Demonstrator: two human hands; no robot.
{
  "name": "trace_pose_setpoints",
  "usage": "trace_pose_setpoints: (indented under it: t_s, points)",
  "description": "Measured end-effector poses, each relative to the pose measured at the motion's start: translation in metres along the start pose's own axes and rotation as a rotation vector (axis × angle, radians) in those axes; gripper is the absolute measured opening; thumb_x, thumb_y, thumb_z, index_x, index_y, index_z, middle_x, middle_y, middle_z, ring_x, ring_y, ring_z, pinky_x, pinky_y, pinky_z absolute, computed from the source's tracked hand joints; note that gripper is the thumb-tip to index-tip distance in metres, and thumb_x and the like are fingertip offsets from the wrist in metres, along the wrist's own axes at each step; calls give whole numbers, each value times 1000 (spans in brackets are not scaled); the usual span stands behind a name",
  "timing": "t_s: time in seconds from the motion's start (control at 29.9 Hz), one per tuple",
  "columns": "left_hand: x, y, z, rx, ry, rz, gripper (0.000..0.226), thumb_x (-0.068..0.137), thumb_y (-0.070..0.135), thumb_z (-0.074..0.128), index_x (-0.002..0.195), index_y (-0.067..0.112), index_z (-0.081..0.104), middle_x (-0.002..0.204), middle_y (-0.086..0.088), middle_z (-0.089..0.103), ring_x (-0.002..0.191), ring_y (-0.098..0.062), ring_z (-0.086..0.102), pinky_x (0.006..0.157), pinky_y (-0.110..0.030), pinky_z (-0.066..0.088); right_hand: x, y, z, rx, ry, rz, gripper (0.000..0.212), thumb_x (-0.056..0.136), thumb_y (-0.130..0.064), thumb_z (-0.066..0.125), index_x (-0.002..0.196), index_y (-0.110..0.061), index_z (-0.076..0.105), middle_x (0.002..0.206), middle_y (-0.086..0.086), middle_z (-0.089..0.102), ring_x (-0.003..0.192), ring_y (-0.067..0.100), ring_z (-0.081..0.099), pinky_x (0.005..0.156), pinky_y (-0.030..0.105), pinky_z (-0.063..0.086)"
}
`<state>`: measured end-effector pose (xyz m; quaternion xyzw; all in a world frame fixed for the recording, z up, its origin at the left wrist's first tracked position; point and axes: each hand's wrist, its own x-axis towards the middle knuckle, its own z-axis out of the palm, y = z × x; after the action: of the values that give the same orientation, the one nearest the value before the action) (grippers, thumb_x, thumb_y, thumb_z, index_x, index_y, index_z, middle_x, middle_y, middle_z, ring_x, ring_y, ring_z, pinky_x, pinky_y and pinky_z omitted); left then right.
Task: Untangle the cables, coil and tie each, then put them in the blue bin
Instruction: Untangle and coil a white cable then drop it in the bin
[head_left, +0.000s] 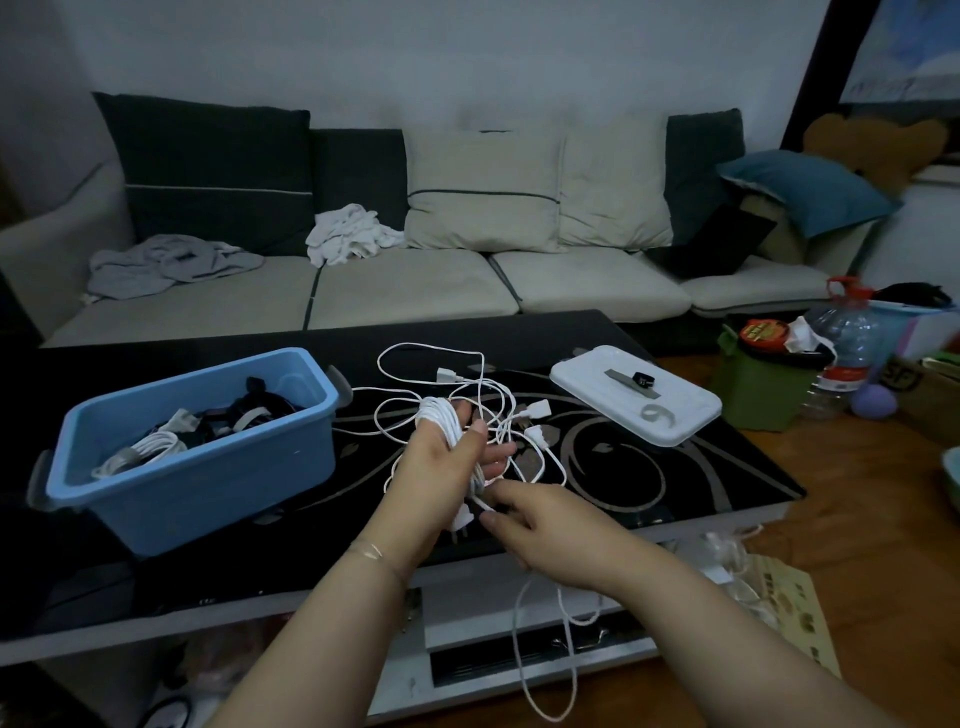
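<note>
Both hands (467, 483) raised together: left wrapped in white cable (441, 421), right (seemingly) pinching it.

Both forearms reach fwd over the black table (675, 467); left hand (441, 457) raised, fingers wrapped in white cable (441, 415); right hand (540, 514) pinches a strand just beside it.

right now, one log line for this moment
step: coiling | left hand: wrapped in white cable | right hand: pinching cable | blue bin: holds coiled cables

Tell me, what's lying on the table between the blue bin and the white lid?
In the head view, loose white cable with plugs sprawls on the black table between the blue bin and the white lid.
</note>
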<state>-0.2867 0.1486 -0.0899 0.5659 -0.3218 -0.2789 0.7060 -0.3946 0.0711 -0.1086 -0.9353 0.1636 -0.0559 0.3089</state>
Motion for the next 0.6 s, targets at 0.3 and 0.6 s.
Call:
trace_pose_setpoints:
  t_s: [0.3, 0.6]
  points:
    - [5, -17, -14, 599, -49, 85, 34, 95, 49, 46, 97, 17, 56, 78, 3, 65, 74, -13, 63, 75, -31, 51, -7, -7, -10, -224, 97, -48, 23, 94, -45, 50, 102, -27, 61, 88, -1, 67, 82, 18, 60, 61, 29, 38]
    - [-3, -8, -11, 853, -372, 9, 87, 55, 93, 44, 77, 9, 49, 69, -10, 59, 56, -21, 61, 62, -44, 50, -7, -8, -26, -447, 196, 23, 20, 86, -42, 55, 75, -27, 47, 67, -5, 51, 76, 20, 54, 53, 27, 27]
